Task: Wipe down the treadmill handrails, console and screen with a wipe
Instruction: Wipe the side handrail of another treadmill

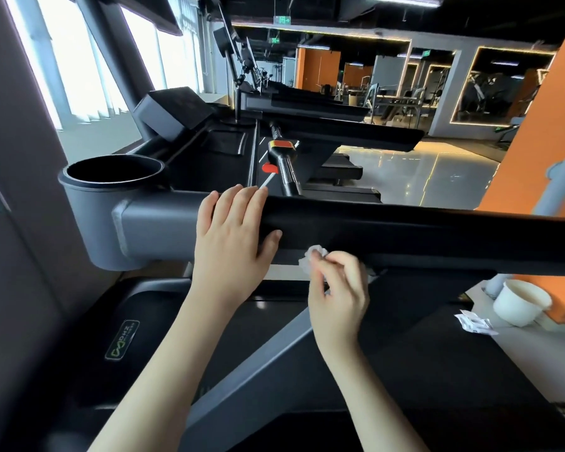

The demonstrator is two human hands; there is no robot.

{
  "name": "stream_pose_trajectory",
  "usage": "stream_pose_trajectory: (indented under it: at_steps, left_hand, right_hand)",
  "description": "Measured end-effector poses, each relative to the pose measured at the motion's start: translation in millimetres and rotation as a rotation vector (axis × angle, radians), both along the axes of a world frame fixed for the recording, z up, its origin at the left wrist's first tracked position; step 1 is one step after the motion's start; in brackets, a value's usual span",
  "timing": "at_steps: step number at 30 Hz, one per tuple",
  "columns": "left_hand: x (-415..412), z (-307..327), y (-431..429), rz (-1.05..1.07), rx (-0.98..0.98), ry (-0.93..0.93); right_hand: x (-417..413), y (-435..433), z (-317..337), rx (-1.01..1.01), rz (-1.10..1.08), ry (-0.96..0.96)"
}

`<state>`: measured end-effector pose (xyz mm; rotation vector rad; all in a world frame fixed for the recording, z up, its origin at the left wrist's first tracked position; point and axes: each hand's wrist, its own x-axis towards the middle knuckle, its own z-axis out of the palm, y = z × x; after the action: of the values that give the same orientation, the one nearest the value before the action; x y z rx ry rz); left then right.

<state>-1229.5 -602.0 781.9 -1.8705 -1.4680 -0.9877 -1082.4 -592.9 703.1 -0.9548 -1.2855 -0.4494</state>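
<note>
Your left hand lies flat and spread over the long black padded handrail, fingers draped over its top and thumb hooked on the near face. I read that as a brace: it steadies you while the other hand works. Your right hand has its fingertips pressed together in a pinch on a small crumpled white wipe, which it holds up against the lower near edge of the rail, just beside your left thumb. Bunching the wipe that tightly suits a narrow underside edge, but it gives you little cloth for the broad top face; you would probably do better to open it out there.

The rail joins a grey metal tube that ends in a round dark cup holder at the left; what shows of its inside looks empty, though the bottom is out of sight. Beyond it sits the black console tray and the tilted dark screen; whether those have been wiped I cannot tell.

Low at the right, a white paper bowl stands on a pale ledge; what is in it cannot be made out. A torn white sachet wrapper lies just beside it, likely the wipe's packet.
</note>
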Motion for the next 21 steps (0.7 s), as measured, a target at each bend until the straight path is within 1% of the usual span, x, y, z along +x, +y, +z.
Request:
stream_pose_trajectory:
  at_steps: [2,7,9,12,16,18,21]
  left_hand:
    - [1,1,-1,0.001,-0.016,-0.003]
    - [3,2,-2,0.021,-0.029,-0.026]
    - [4,2,-3,0.023,-0.028,-0.037]
    - [5,1,-2,0.023,-0.04,-0.038]
    - [2,2,-3,0.004,-0.056,-0.015]
    - [-3,4,-3,-0.028,-0.052,-0.003]
    - [-19,7,-4,-0.012,-0.052,-0.002]
  right_hand:
    - [5,2,-2,-0.006,0.054,-0.06]
    - [19,8,19,0.031,0.028,0.077]
    - [13,6,12,0.033,0.03,0.034]
    - [14,6,10,0.04,0.09,-0.051]
    - [20,13,51,0.071,0.061,-0.015]
    - [14,16,71,0.007,0.039,-0.048]
    - [11,17,84,-0.12,0.007,-0.194]
